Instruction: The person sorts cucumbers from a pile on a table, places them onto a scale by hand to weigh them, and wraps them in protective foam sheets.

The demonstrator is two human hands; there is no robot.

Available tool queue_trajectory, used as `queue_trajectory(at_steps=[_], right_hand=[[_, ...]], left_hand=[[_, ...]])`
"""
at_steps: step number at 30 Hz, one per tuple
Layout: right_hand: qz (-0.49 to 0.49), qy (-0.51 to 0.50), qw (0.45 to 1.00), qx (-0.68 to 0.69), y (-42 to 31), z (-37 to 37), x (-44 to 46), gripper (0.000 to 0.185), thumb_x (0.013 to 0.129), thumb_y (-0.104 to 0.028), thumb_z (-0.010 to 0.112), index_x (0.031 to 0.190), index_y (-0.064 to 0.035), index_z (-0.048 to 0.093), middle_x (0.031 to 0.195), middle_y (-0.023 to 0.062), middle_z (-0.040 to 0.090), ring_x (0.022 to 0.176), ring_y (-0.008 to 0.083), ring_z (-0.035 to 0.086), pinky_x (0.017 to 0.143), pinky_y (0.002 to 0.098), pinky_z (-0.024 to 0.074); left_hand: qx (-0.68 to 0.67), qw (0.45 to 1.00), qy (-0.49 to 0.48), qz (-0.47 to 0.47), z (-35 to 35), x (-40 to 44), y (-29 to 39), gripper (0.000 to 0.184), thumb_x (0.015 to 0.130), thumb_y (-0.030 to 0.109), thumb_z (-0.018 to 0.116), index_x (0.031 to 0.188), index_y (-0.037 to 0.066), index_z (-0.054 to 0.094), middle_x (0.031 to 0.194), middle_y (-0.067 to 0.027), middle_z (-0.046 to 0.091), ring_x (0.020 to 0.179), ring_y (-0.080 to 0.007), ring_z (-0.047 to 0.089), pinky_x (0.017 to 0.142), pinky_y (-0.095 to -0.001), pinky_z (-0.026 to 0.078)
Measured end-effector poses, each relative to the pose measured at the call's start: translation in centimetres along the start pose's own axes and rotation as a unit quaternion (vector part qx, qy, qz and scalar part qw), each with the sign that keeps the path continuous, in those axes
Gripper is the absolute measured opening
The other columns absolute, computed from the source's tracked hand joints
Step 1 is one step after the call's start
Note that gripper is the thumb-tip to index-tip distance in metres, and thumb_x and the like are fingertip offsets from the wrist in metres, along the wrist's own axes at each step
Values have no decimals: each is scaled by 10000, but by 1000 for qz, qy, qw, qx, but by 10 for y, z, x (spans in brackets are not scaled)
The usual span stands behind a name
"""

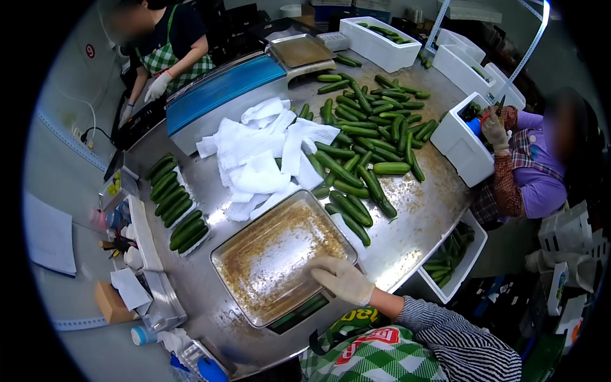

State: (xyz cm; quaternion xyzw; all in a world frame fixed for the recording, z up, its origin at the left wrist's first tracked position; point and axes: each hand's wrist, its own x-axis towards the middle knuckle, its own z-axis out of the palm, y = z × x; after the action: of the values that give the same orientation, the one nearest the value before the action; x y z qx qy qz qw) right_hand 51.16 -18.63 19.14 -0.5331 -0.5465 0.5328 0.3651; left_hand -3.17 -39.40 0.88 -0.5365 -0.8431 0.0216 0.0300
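My right hand (342, 281), in a pale glove, reaches in from the lower right over the near right edge of a shallow metal tray (280, 254). Its fingers point left and look stretched out, with nothing visible in them; whether they touch the tray I cannot tell. Brownish wet specks cover the tray, and a dark display panel (299, 315) shows at its near edge. Beyond the tray lie a heap of white cloth-like sheets (254, 159) and a large pile of green cucumbers (375, 134). My left hand is out of view.
Cucumbers in white trays (184, 232) lie at left. A blue-topped box (229, 95) stands behind the sheets. White foam boxes (382, 48) line the far right; a crate of cucumbers (452, 254) stands below the table's right edge. Co-workers (528, 159) stand at right and far left.
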Motion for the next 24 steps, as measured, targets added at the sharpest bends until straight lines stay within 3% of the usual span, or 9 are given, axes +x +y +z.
queue_trajectory(at_steps=[2, 3, 6, 9, 11, 13, 18, 19, 24], right_hand=[[-23, 46, 998, -23, 11, -26, 8, 273, 952, -188, 573, 1137, -7, 661, 1041, 198, 683, 974, 291, 671, 882, 352, 515], [-54, 86, 992, -79, 15, -42, 20, 233, 946, -128, 579, 1126, -8, 665, 1058, 141, 681, 968, 229, 647, 849, 347, 513], [-192, 254, 898, -305, 36, -109, 80, 207, 884, -115, 603, 1057, -15, 658, 1028, 193, 653, 981, 383, 621, 862, 428, 506], [-109, 239, 834, -486, 69, -159, 146, 387, 859, -226, 633, 1194, -48, 559, 999, 147, 664, 962, 338, 640, 842, 476, 473], [-2, 114, 814, -570, 77, -171, 173, 388, 880, -218, 603, 1226, -47, 562, 1035, 113, 681, 956, 295, 669, 813, 456, 483], [-23, 130, 776, -616, 94, -169, 189, 348, 889, -188, 568, 1208, -47, 565, 1019, 99, 690, 915, 280, 692, 799, 441, 480], [-95, 137, 787, -594, 100, -177, 181, 491, 862, -336, 644, 1221, -9, 571, 915, 80, 690, 853, 256, 679, 756, 424, 471], [-61, 99, 804, -583, 95, -180, 177, 519, 870, -358, 637, 1251, -12, 576, 976, 107, 669, 913, 280, 658, 771, 429, 465], [-176, 168, 851, -465, 96, -213, 184, 378, 851, -263, 644, 1138, -20, 602, 934, 150, 647, 885, 327, 648, 779, 452, 502]], left_hand=[[8, 1000, 1, 2, -11, 1, 15, 301, 954, 235, 528, 936, -29, 673, 909, -167, 687, 787, -322, 629, 707, -434, 492], [9, 1000, -1, 2, -19, 2, 24, 300, 955, 235, 528, 938, -27, 672, 910, -165, 686, 788, -318, 628, 707, -431, 492], [5, 1000, 11, -4, -47, 5, 56, 296, 959, 236, 526, 945, -22, 671, 914, -159, 684, 792, -308, 626, 708, -423, 491], [-14, 1000, 26, -3, -74, 15, 95, 293, 962, 237, 524, 952, -16, 670, 917, -153, 682, 795, -297, 624, 708, -414, 491], [-36, 998, 42, -5, -90, 29, 123, 290, 965, 238, 523, 956, -12, 669, 919, -149, 680, 798, -290, 623, 709, -409, 491], [-56, 997, 57, -1, -103, 44, 147, 288, 967, 239, 521, 961, -9, 668, 921, -145, 679, 800, -283, 621, 709, -403, 491], [-112, 990, 79, 19, -121, 91, 201, 282, 973, 241, 518, 973, 0, 665, 927, -135, 675, 806, -266, 618, 710, -389, 491], [-121, 989, 81, 23, -124, 101, 211, 281, 975, 242, 518, 975, 2, 665, 928, -133, 674, 807, -262, 617, 710, -387, 491], [-168, 982, 84, 32, -131, 152, 255, 276, 981, 244, 515, 986, 11, 663, 933, -123, 671, 813, -245, 614, 711, -373, 491]])
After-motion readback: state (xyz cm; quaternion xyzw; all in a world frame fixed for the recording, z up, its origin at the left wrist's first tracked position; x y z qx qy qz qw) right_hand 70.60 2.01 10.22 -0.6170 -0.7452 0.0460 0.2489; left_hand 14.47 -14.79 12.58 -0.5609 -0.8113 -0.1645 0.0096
